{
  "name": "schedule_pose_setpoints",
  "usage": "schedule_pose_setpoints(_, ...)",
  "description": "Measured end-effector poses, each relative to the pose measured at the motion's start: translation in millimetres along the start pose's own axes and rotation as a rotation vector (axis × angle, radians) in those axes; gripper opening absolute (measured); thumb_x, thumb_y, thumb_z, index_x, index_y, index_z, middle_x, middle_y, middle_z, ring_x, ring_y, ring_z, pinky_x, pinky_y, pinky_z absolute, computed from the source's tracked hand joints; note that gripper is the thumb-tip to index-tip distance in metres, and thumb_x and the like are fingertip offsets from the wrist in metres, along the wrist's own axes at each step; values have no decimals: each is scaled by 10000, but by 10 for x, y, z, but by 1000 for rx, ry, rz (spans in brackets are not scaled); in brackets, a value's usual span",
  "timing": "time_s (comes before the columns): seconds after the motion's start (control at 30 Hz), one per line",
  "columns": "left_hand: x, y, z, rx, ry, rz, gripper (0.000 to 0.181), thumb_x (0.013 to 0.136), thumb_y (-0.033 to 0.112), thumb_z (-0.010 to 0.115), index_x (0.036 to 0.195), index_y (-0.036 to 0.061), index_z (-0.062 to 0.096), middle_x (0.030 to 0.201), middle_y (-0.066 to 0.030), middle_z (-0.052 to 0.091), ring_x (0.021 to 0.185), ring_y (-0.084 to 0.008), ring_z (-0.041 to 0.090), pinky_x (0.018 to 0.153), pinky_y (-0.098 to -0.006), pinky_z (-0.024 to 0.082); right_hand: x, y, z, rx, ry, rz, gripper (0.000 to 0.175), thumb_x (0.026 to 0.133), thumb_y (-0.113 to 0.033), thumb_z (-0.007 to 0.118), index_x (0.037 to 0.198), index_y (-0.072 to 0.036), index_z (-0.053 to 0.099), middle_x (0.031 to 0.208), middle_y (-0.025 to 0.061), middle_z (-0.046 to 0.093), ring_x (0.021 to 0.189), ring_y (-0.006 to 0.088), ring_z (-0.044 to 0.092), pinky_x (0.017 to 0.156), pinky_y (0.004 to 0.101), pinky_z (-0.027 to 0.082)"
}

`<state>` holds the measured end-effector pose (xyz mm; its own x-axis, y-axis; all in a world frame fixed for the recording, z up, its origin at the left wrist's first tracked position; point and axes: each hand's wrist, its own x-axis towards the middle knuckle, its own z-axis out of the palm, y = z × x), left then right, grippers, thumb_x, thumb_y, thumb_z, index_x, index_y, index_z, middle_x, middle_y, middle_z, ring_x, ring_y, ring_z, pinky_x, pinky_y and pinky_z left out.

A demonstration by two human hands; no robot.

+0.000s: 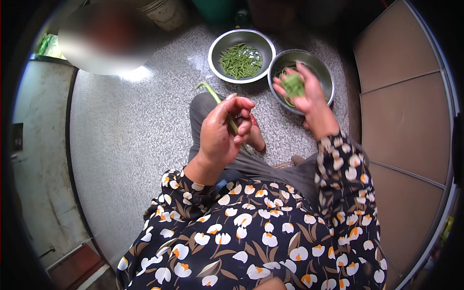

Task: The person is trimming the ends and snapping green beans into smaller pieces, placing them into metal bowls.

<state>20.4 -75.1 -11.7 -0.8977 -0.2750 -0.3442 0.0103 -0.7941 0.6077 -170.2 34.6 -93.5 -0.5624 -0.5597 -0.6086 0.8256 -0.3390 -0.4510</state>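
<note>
My left hand (222,134) is raised above my lap with its fingers curled around a long green bean (212,91). One hooked end of the bean sticks out past the thumb, and the other end comes out below the fingers. My right hand (312,95), blurred, is over the right-hand steel bowl (328,81) and holds a small bunch of cut green bean pieces (293,86). Long whole beans (289,102) show inside that bowl, partly hidden by the hand. The left-hand steel bowl (269,53) contains many short cut bean pieces (239,63).
Both bowls stand on a speckled floor (119,119), their rims close together. Brown panels (402,127) rise along the right side. A pale bucket (165,14) and a green container (214,9) stand at the back. My bare foot (256,137) lies near the bowls.
</note>
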Motion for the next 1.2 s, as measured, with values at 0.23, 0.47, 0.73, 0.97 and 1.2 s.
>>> schedule_pose_setpoints(0.23,-59,-6,129,-3,14,-37,332,892,264,310,833,7,512,685,-21,450,475,-76,370,333,-153,273,412,-246,406,181,-118,-77,832,778,-312,534,1287,24,-32,1327,265,17,1223,430,100,989,532,124)
schedule_pose_setpoints(0.47,-219,75,296,319,82,39,293,886,281,376,878,33,533,674,12,468,480,-44,395,381,-148,294,518,30,-387,191,-173,61,211,803,-97,462,946,59,461,942,175,512,844,264,505,730,327,445)
schedule_pose_setpoints(0.73,-197,54,359,1506,99,611,285,855,295,443,785,50,573,684,-111,574,659,-220,578,580,-325,446,683,437,-1795,-121,131,179,68,779,-119,508,730,-82,536,622,23,537,539,139,508,476,281,424)
schedule_pose_setpoints(0.97,141,482,-985,2070,509,491,161,765,184,491,861,90,581,811,-119,580,698,-309,562,597,-387,449,834,891,-1763,-780,212,282,128,715,-154,540,820,-84,525,681,48,508,555,176,530,452,260,435)
schedule_pose_setpoints(1.2,576,-28,-1849,2271,801,503,157,794,248,502,750,101,532,747,-76,521,692,-285,517,569,-384,412,1320,1261,-2783,-2053,-132,98,164,690,-113,526,834,-53,577,845,180,590,774,300,590,653,354,484)
